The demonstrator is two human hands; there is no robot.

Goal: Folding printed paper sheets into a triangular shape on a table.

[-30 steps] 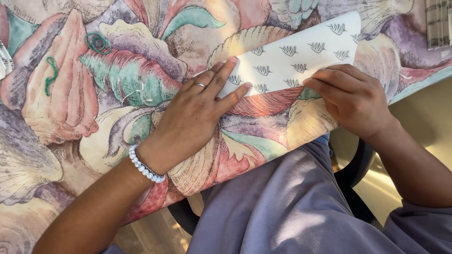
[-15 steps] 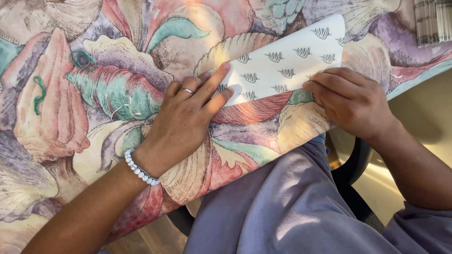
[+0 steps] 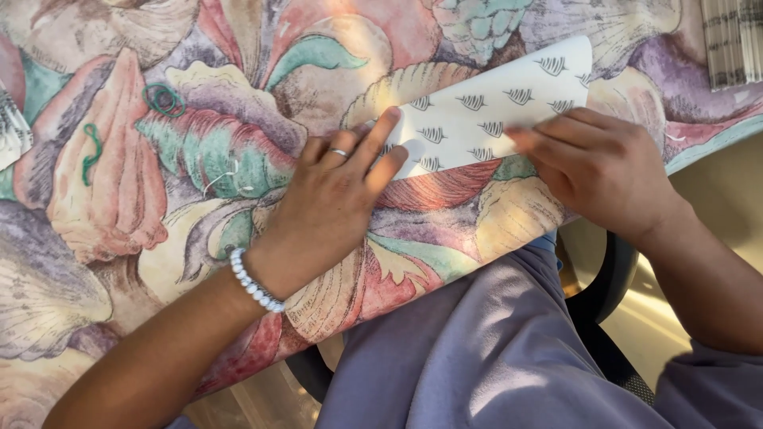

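Floral cloth covers the desk (image 3: 119,262), big shell and leaf print in pink, teal, purple, w/ sunlight across it. From where I'm watching, the thing in hand is a white paper sheet (image 3: 493,111) w/ small dark fan-like marks, lying flat at upper centre-right of the frame, tilted, its far corner toward the upper right. Left hand (image 3: 338,195) lies flat at frame centre, fingers stretched out, fingertips pressing on the sheet's lower left end; grip is released, nothing clasped, just pressing. Ring (image 3: 339,152) on one finger, white bead bracelet (image 3: 253,282) on the wrist. Right hand (image 3: 600,171) sits at centre-right, fingers curled down on the sheet's near edge; can't tell if it pinches the edge or only pushes on it. Outward: green rubber band (image 3: 163,99) at upper left on the cloth, a 2nd green band (image 3: 91,151) just left of it, further down. Striped item (image 3: 735,40) at the upper right corner, partly cut off. Lower frame: lap in grey-purple fabric (image 3: 493,349), dark chair edge (image 3: 604,278) beside it.
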